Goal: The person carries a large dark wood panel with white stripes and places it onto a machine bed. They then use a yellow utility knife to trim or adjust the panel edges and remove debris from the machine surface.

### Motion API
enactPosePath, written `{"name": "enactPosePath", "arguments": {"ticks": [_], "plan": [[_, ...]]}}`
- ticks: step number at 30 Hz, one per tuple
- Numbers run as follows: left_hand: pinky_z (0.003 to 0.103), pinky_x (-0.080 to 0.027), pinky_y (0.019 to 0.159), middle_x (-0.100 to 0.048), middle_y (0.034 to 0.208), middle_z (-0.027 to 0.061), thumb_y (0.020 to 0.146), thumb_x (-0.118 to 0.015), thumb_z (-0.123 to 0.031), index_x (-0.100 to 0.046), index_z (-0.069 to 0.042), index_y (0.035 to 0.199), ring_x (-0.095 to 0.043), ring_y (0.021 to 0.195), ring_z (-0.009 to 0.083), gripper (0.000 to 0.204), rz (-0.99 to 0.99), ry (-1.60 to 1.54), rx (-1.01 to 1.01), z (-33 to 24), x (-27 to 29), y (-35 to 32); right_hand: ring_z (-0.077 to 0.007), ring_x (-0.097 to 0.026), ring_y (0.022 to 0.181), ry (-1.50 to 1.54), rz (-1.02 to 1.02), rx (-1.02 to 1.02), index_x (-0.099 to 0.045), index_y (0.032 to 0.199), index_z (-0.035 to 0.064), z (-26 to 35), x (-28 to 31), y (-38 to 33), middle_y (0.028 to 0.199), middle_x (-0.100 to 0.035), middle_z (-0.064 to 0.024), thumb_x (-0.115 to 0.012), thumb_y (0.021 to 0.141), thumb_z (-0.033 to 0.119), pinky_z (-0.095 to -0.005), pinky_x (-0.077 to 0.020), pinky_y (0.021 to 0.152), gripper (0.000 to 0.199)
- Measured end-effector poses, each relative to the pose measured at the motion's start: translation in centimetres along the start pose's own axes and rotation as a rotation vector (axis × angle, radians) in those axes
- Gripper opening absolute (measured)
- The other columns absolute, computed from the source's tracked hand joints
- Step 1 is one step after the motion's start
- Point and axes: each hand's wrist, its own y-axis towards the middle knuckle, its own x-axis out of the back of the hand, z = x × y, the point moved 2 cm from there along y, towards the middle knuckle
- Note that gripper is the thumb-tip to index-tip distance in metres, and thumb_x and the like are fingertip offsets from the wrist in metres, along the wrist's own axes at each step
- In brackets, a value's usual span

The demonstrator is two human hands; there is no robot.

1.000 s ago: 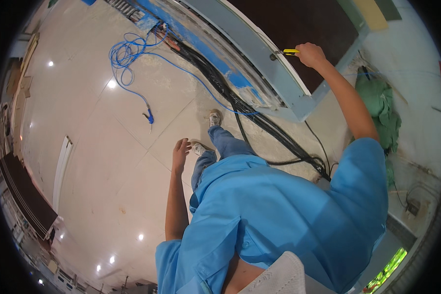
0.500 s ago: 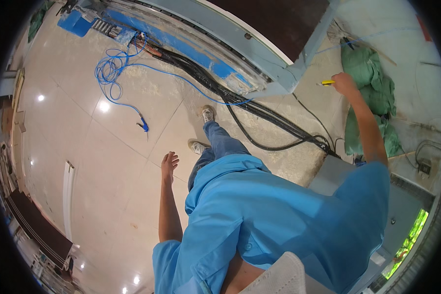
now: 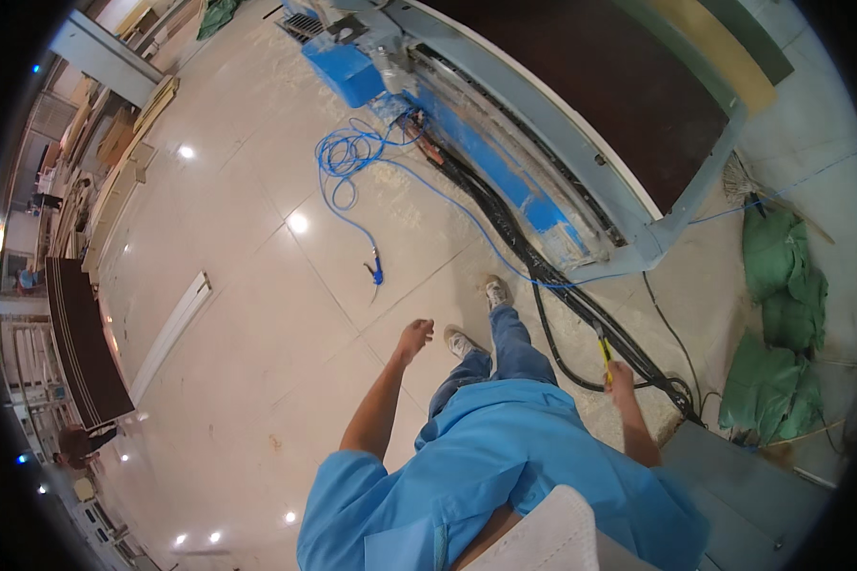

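We walk beside the machine, yellow tool in hand.

Our right hand (image 3: 622,376) grips the yellow tool (image 3: 604,350), tip up over the black cables (image 3: 581,305) just ahead; our left hand (image 3: 414,338) hangs loose and bare. Best we step clear of the cables and the blue hose (image 3: 357,167) ahead of it.

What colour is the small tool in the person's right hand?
Yellow: the slim tool in the right hand, seen in the head view.

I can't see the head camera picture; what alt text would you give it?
A person in a blue shirt walks over a tiled floor, right hand holding a yellow tool, left hand empty, beside black cables and a coiled blue hose.
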Motion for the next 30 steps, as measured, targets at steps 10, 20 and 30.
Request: {"name": "enactPosePath", "arguments": {"ticks": [10,20,30], "plan": [[0.036,-0.048,0.086,-0.065,0.110,0.0085,0.097,-0.050,-0.042,-0.057,-0.007,0.120,-0.063,0.098,0.0199,0.042,-0.173,-0.270,0.075,8.4,9.5,-6.6,-0.0114,-0.055,0.054,0.178,0.207,0.158,-0.053,0.100,0.0047,1.7,-8.8,-5.6,0.073,-0.062,-0.0071,-0.057,0.092,0.016,-0.0250,-0.0446,0.045,0.014],[0.037,-0.050,0.072,-0.067,0.092,0.0144,0.098,-0.052,-0.037,-0.065,-0.005,0.102,-0.065,0.084,0.0266,0.034,-0.267,-0.519,0.401,35.5,10.5,-18.3,-0.0399,-0.066,0.087,-0.807,0.192,0.860,-0.058,0.108,0.0063,3.0,-25.8,-11.9,0.087,-0.068,-0.0179,-0.060,0.092,0.036,-0.0487,-0.0509,0.073,0.034],[0.035,-0.053,0.071,-0.068,0.088,0.0107,0.097,-0.048,-0.036,-0.063,-0.001,0.109,-0.064,0.075,0.0212,0.040,-0.151,-0.166,0.154,30.5,15.7,-15.4,-0.0409,-0.067,0.086,-0.959,0.260,0.557,-0.054,0.123,0.0138,-4.8,-31.7,-19.4,0.093,-0.069,-0.0200,-0.063,0.090,0.040,-0.0494,-0.0521,0.073,0.044]]}}
